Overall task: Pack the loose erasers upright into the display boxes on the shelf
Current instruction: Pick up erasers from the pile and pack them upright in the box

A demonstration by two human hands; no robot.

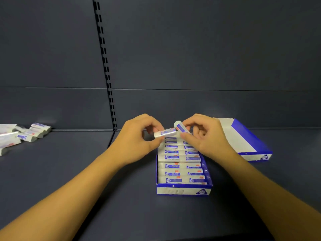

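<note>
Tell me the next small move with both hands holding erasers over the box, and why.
Probably lower the left hand's eraser into the far end of the display box, standing it on edge. The near rows look filled, the right hand holds a second eraser, both above the far rows.

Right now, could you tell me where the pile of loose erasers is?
In the head view, the loose erasers lie at the far left of the shelf by its back wall, well left of the open box and both hands.
</note>
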